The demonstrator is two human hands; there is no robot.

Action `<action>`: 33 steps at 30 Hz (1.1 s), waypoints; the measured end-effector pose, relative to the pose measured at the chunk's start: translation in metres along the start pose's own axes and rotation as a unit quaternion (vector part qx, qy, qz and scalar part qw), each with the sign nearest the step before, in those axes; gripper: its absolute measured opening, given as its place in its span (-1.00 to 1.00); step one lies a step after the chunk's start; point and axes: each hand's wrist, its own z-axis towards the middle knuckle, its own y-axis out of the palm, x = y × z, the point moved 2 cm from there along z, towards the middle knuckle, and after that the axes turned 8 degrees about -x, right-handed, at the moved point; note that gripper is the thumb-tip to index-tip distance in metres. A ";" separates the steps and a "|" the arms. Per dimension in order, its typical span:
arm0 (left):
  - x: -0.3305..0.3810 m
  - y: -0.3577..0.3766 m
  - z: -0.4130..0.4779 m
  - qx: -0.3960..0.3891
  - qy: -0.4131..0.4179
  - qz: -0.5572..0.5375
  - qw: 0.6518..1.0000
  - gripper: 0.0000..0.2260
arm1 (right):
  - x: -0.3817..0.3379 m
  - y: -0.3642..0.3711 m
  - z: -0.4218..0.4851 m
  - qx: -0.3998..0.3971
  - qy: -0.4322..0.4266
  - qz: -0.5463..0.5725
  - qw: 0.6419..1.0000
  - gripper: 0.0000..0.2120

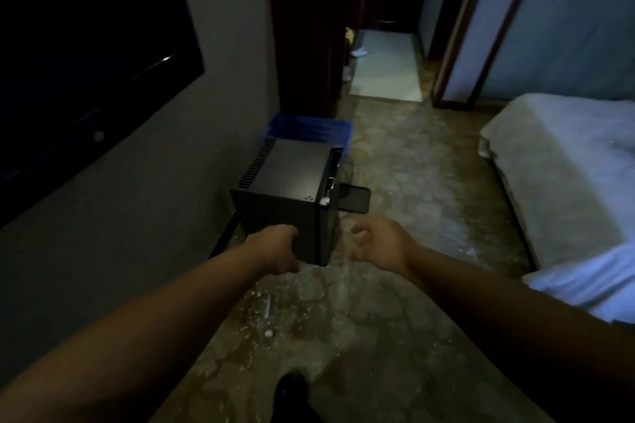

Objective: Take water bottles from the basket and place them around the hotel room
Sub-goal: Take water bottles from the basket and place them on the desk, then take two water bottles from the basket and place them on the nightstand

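Observation:
A blue plastic basket (pixel 309 129) stands on the floor against the left wall, behind a black box-like mini fridge (pixel 292 175). Its inside is mostly hidden and I see no water bottles in the dim, blurred light. My left hand (pixel 275 247) is stretched out in front of the fridge's near lower corner, back of the hand up and fingers curled out of sight. Whether it holds anything I cannot make out. My right hand (pixel 381 244) hovers to the right of the fridge with loosely curled fingers and nothing in them.
A wall-mounted TV (pixel 86 45) fills the left. A dark cabinet (pixel 302 38) with a white top stands past the basket. A black tray (pixel 355 197) lies on the floor by the fridge. The bed (pixel 567 165) runs along the right, with a floor aisle between.

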 end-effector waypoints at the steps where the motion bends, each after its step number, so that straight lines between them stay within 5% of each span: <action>1: 0.006 -0.008 0.015 -0.008 0.005 0.004 1.000 -0.33 | 0.007 -0.008 0.008 0.004 0.010 0.007 1.000 -0.57; 21: 0.051 -0.191 0.318 -0.044 0.090 0.017 0.995 -0.65 | 0.035 -0.164 0.286 0.042 0.139 -0.022 0.989 -0.68; 33: 0.127 -0.244 0.473 -0.025 0.084 0.001 0.996 -0.75 | 0.114 -0.281 0.422 -0.010 0.096 -0.053 0.994 -0.59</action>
